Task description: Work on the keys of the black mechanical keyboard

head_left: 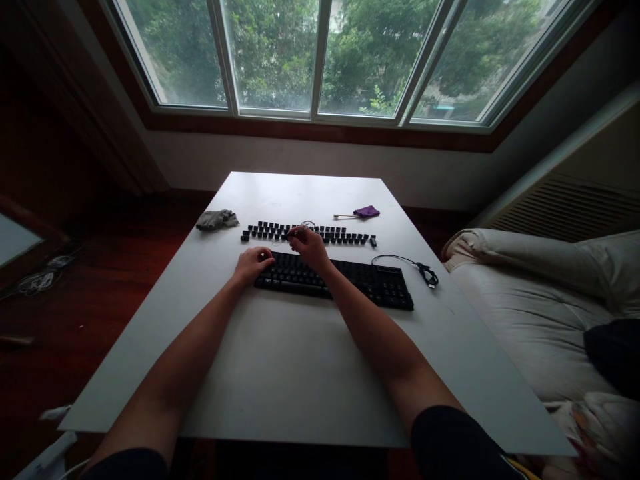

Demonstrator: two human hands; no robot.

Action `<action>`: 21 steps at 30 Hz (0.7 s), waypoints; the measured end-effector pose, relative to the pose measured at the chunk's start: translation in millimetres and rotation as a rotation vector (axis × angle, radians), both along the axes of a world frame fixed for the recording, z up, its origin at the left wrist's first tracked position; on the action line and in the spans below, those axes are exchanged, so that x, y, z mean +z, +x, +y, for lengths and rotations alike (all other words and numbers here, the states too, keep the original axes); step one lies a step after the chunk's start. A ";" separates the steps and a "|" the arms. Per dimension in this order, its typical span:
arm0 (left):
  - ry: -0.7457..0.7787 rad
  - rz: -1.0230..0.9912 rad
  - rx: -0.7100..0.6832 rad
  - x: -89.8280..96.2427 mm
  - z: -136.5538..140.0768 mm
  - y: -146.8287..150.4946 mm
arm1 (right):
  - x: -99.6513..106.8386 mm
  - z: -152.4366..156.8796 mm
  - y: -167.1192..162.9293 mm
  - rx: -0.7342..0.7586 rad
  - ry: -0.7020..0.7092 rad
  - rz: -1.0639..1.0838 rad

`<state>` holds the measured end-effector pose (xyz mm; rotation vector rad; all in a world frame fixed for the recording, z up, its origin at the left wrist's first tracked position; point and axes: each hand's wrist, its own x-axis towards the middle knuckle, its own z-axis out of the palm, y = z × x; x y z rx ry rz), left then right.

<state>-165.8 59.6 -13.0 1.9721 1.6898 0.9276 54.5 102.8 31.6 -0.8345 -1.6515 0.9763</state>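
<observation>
A black keyboard [350, 272] lies across the white table in front of me. At its left end, my left hand [251, 265] has curled fingers and thumb closed on the upper corner. My right hand [309, 247] is above the back edge of the keyboard, left of its middle, with fingers pinched together. Something small and dark shows at those fingertips, too small to name against the keycaps behind. Loose black keycaps [339, 236] stand in rows behind the keyboard. Thin wire [307, 224] loops just beyond my right hand, partly hidden.
A grey cloth [217, 220] lies at the table's left edge. Toward the back right are a purple cloth [367, 211] and a thin stick [345, 217]. The coiled black cable [427, 275] sits right of the keyboard. A pale sofa [530, 300] borders the white table [300, 373].
</observation>
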 end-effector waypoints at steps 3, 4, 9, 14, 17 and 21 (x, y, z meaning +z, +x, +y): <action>0.007 -0.018 0.051 -2.3 0.5 4.2 | 13.2 -8.2 -1.9 -0.054 0.072 -0.059; 0.011 -0.022 0.066 -3.1 0.7 5.0 | 16.6 -11.3 -3.0 -0.041 0.078 -0.068; 0.016 -0.068 0.039 -6.5 3.9 1.2 | 18.1 -23.0 -10.6 0.075 0.060 -0.164; 0.013 -0.152 -0.042 -11.5 5.7 -5.5 | 3.7 -24.4 -20.3 0.042 0.044 -0.301; 0.051 -0.154 -0.063 -13.3 4.2 -4.6 | -1.4 -25.8 -24.6 0.011 0.083 -0.378; 0.095 -0.129 -0.067 -12.5 1.6 -1.7 | -4.2 -27.8 -25.2 -0.073 0.153 -0.467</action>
